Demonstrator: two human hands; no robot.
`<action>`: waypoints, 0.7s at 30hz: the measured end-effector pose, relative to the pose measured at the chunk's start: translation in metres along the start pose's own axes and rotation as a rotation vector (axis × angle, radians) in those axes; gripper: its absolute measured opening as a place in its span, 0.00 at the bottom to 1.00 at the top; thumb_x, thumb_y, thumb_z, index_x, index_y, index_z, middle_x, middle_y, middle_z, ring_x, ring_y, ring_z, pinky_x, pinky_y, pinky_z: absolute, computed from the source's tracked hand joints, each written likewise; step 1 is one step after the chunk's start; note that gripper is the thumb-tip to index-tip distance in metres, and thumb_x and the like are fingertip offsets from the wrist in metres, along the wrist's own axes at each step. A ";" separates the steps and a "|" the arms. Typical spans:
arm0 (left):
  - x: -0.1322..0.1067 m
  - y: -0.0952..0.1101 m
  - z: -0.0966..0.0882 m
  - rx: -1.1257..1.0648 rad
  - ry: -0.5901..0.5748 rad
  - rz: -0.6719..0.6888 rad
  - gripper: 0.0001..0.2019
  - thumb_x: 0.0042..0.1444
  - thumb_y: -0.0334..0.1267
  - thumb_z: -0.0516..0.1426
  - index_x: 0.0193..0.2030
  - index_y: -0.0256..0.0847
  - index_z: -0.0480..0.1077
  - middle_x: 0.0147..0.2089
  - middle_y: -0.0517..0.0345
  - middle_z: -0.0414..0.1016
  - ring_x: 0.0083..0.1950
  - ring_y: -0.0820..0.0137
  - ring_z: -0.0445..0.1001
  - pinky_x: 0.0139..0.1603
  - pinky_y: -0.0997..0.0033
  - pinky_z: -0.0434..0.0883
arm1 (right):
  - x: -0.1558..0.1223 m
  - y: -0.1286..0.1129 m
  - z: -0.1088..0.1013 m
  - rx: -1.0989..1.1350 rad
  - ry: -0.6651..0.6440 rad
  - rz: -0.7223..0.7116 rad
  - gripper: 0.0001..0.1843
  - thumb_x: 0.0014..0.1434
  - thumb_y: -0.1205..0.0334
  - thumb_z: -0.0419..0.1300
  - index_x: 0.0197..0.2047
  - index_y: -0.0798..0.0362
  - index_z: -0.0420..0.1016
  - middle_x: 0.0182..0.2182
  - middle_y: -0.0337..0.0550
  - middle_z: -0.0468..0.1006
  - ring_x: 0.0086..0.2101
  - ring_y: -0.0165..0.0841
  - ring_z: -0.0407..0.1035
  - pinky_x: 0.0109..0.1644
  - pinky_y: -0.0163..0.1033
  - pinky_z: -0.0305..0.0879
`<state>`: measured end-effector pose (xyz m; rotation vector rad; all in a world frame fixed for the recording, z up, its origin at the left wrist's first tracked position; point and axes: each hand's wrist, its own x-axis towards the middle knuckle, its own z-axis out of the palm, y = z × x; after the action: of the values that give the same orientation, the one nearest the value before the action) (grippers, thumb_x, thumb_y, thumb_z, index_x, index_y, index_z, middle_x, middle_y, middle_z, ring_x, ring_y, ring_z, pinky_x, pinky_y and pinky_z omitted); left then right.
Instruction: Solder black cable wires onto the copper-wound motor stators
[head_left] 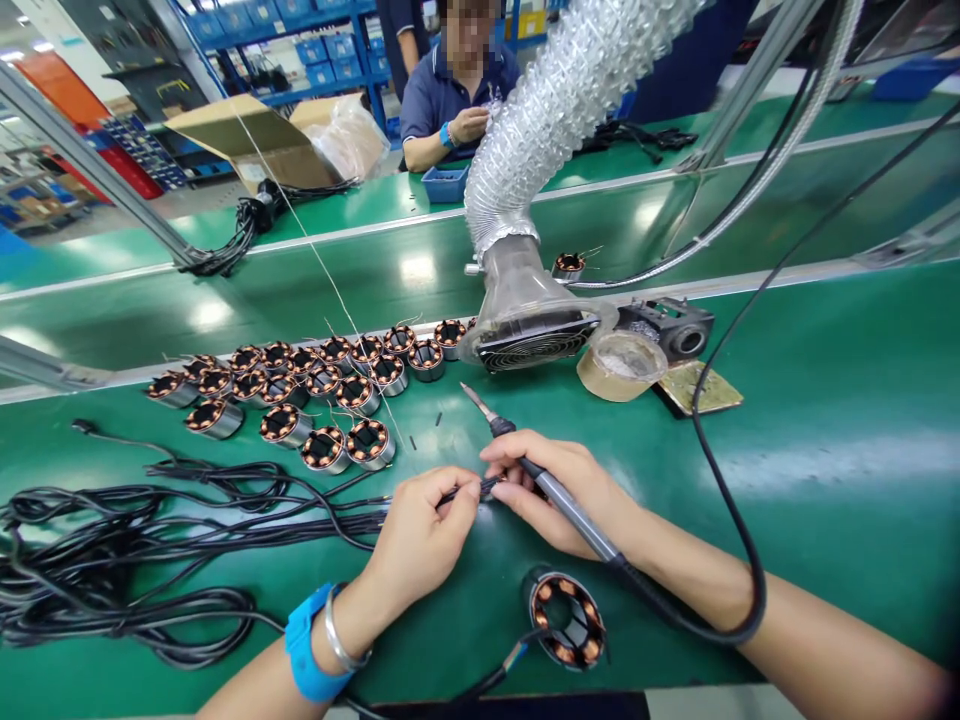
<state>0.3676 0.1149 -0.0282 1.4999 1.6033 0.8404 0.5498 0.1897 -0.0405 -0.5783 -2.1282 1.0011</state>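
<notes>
My left hand (431,525) is closed in a pinch on a black cable (448,495) near its end. Across from it, my right hand (574,490) has a soldering iron (559,492) in its grip, the tip pointing up and left, away from the cable. The right fingertips also meet at the cable's end; what exactly they pinch there is too small to make out. Below my right hand a motor stator (568,618) with copper windings lies on the green bench, a cable with coloured wires beside it. More black cables (112,560) lie in loops at the left.
Several stators (322,380) stand in rows at the back left. A fume extractor hood (529,310) hangs behind my hands, near a tape roll (621,365), a soldering iron stand (679,330) and a sponge (701,387). A co-worker (461,100) sits across the bench.
</notes>
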 end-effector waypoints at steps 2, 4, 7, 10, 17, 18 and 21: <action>-0.003 0.002 0.002 0.045 0.013 0.023 0.13 0.64 0.40 0.51 0.35 0.39 0.75 0.29 0.59 0.72 0.30 0.71 0.68 0.33 0.74 0.62 | 0.000 -0.002 0.002 -0.043 0.037 -0.017 0.13 0.61 0.71 0.56 0.49 0.50 0.68 0.33 0.39 0.76 0.30 0.28 0.72 0.36 0.33 0.71; -0.009 0.006 0.004 0.093 0.030 0.049 0.12 0.64 0.39 0.51 0.38 0.40 0.75 0.32 0.57 0.75 0.33 0.69 0.70 0.36 0.72 0.63 | -0.003 -0.003 0.007 -0.109 0.085 -0.046 0.12 0.61 0.71 0.55 0.48 0.50 0.68 0.32 0.39 0.75 0.31 0.30 0.72 0.38 0.34 0.72; -0.020 0.014 0.008 0.171 0.030 0.103 0.10 0.63 0.37 0.52 0.42 0.39 0.74 0.34 0.54 0.75 0.34 0.67 0.71 0.37 0.70 0.65 | -0.008 -0.001 0.015 -0.246 0.162 -0.112 0.12 0.62 0.71 0.54 0.48 0.49 0.67 0.34 0.41 0.75 0.33 0.32 0.73 0.39 0.38 0.72; -0.027 0.021 0.010 0.228 -0.017 0.143 0.09 0.58 0.33 0.53 0.42 0.38 0.72 0.32 0.54 0.74 0.32 0.66 0.71 0.35 0.70 0.67 | -0.012 0.007 0.021 -0.347 0.202 -0.175 0.12 0.62 0.70 0.55 0.48 0.49 0.68 0.35 0.44 0.76 0.31 0.36 0.74 0.37 0.41 0.73; -0.024 0.018 0.000 0.342 -0.116 0.215 0.16 0.50 0.28 0.52 0.46 0.38 0.71 0.43 0.49 0.81 0.39 0.59 0.79 0.40 0.65 0.74 | -0.012 0.013 0.020 -0.487 0.214 -0.302 0.17 0.59 0.72 0.60 0.49 0.45 0.68 0.33 0.45 0.78 0.27 0.41 0.76 0.32 0.46 0.76; -0.024 0.019 -0.002 0.373 -0.138 0.215 0.17 0.52 0.29 0.51 0.48 0.38 0.71 0.44 0.49 0.82 0.39 0.59 0.80 0.40 0.65 0.74 | -0.012 0.012 0.019 -0.494 0.215 -0.310 0.18 0.59 0.72 0.60 0.49 0.45 0.68 0.33 0.45 0.78 0.27 0.41 0.76 0.32 0.45 0.76; -0.027 0.023 -0.018 0.534 -0.176 0.218 0.18 0.56 0.30 0.49 0.51 0.41 0.73 0.43 0.49 0.83 0.38 0.58 0.81 0.36 0.66 0.73 | -0.016 0.015 0.015 -0.480 0.217 -0.255 0.14 0.60 0.66 0.62 0.49 0.44 0.71 0.34 0.44 0.80 0.27 0.39 0.77 0.34 0.44 0.77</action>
<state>0.3630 0.0904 0.0034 2.0877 1.6243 0.3842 0.5501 0.1811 -0.0657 -0.5893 -2.1783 0.2690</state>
